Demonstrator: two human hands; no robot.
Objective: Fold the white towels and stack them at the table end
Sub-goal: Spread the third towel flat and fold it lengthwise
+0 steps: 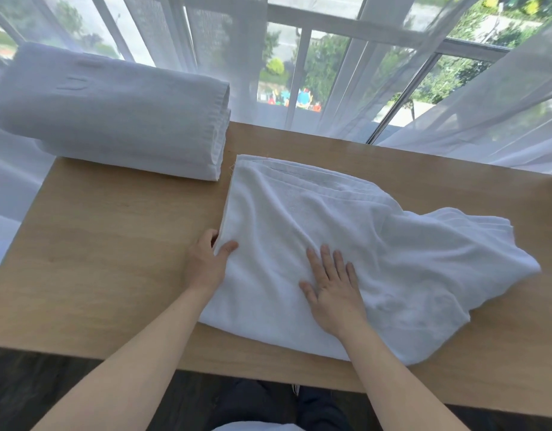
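Light wooden table (113,244) fills the middle of the frame; sheer white curtains (212,51) hang across the upper part, drawn over a white-framed window (371,29); daylight passes through, showing green trees (324,66) and blurred coloured shapes at upper centre; dark floor (35,374) lies along the lower edge.

My light wooden bench (113,244) carries a stack of folded white towels (113,116) at the upper left of the frame, overhanging its far corner, and one rumpled white towel (377,250) spread across the middle and right.
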